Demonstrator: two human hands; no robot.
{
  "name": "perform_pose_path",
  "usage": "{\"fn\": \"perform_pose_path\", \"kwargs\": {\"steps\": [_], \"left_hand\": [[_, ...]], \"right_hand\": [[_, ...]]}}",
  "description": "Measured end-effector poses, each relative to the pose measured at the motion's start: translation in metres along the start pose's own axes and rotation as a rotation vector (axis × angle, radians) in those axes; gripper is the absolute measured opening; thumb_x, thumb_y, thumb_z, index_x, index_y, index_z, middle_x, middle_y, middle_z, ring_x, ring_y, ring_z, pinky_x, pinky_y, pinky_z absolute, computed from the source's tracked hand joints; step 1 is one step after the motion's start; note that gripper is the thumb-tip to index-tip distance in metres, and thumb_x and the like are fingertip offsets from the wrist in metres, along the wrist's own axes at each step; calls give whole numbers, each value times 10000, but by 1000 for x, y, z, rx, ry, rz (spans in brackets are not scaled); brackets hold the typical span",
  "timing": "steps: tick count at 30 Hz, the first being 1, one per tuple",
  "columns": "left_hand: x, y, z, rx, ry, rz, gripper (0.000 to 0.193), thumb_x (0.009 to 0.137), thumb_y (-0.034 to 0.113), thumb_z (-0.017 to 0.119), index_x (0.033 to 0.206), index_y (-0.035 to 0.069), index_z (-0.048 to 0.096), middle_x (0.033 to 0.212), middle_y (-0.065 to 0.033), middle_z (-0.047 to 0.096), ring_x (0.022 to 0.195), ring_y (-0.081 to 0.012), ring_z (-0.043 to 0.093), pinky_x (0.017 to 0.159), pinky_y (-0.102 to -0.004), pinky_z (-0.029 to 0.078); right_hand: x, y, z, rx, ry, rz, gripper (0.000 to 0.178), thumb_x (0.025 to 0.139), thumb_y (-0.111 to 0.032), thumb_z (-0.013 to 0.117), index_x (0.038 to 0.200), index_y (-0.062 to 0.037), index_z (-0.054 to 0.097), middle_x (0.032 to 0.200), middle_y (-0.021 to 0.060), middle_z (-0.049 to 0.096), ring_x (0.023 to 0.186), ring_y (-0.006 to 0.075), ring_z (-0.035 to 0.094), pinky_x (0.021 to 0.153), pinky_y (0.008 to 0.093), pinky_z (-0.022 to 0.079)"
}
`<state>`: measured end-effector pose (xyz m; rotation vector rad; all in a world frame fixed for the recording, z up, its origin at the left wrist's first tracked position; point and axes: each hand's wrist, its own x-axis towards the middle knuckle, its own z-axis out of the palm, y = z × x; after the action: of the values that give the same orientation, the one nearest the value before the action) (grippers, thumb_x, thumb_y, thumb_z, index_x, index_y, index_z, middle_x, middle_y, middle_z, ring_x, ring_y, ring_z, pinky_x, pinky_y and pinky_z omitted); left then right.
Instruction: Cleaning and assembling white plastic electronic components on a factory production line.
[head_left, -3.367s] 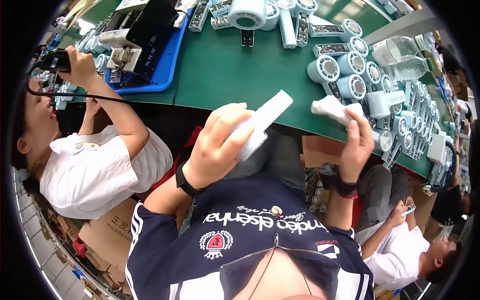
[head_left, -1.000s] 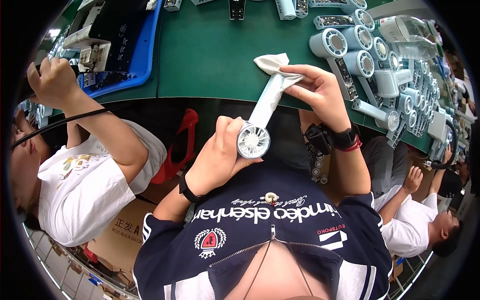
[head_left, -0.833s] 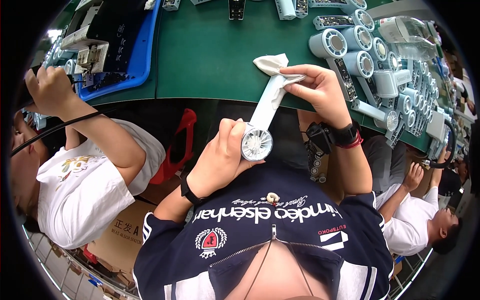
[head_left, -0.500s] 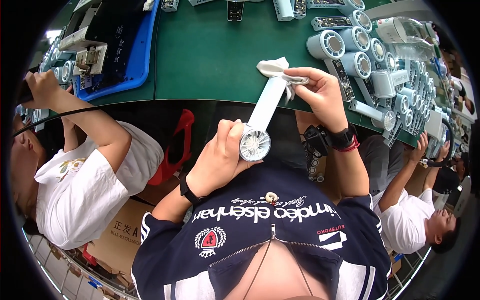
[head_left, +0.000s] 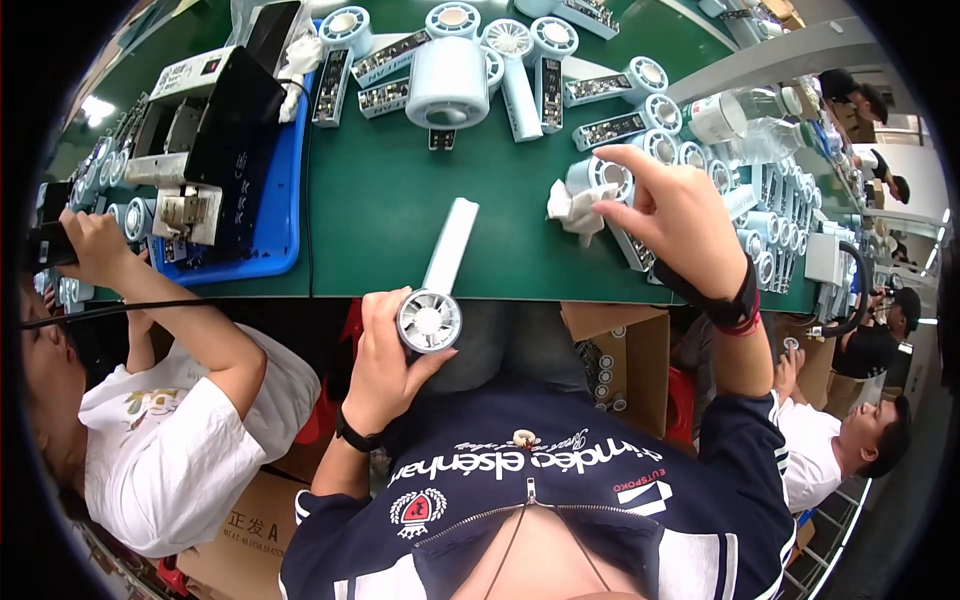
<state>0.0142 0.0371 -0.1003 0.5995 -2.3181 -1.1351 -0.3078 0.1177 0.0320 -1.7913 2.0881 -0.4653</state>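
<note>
- Resting in the left hand [head_left: 380,365], a pale-blue handheld fan [head_left: 443,272] was gripped by its round head, the fingers being curled about one side and the thumb laid by the lower rim.
- The held fan was placed just off the middle of the view, on the nine o'clock side; its bladed face was turned up to the camera, and its handle was pointed a little past twelve o'clock, over the near part of the green table [head_left: 530,265].
- Between two and three o'clock from the held fan, the right hand [head_left: 690,225] was raised with thumb and forefinger spread wide; how its other fingers were bent could not be told.
- A crumpled white cloth [head_left: 577,208] was seen just beside the right thumb's tip, at two o'clock from the held fan; whether it was touched by the thumb could not be told.
- At twelve o'clock, a thick, drum-shaped fan [head_left: 448,85] was surrounded by other fans, several with circuit boards exposed in their handles.
- At ten o'clock, a blue tray [head_left: 285,245] was occupied by a black machine [head_left: 250,150].
- At nine o'clock, a dark object [head_left: 50,245] was held in a co-worker's hand [head_left: 98,245].
- Between three and four o'clock, round-ended parts were contained in a cardboard box [head_left: 645,370].
</note>
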Motion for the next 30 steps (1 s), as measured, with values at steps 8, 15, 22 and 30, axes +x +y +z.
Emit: {"fn": "perform_pose_path", "kwargs": {"steps": [8,15,22,30], "left_hand": [[21,-17,-18,53,154,-84,711,743,246,808,1270,-1,400,1122,-180,468,930,-357,567,810,-406,480],[31,-25,-5,-120,304,-202,614,692,175,755,1192,-9,449,1041,-166,491,914,-327,565,803,-386,476],[28,-30,-4,-278,402,-271,521,710,196,690,1140,-19,488,1007,-128,507,920,-255,557,830,-350,454],[-38,-43,-4,-584,629,-246,700,763,412,614,1238,-62,413,1172,-124,473,1059,-233,502,915,-353,418]], "right_hand": [[151,104,-78,-414,68,-53,639,759,-89,712,1353,-95,478,971,159,643,911,259,625,809,354,502],[256,259,-37,-472,46,372,855,568,-251,866,1299,-4,500,1150,210,625,1086,340,592,925,378,473],[230,179,-83,-655,-151,420,628,611,-369,830,1030,43,608,1051,241,639,1028,371,602,879,389,476],[15,0,-102,-284,-74,219,548,768,-259,742,1158,24,480,1032,228,610,931,355,610,834,367,471]]}}
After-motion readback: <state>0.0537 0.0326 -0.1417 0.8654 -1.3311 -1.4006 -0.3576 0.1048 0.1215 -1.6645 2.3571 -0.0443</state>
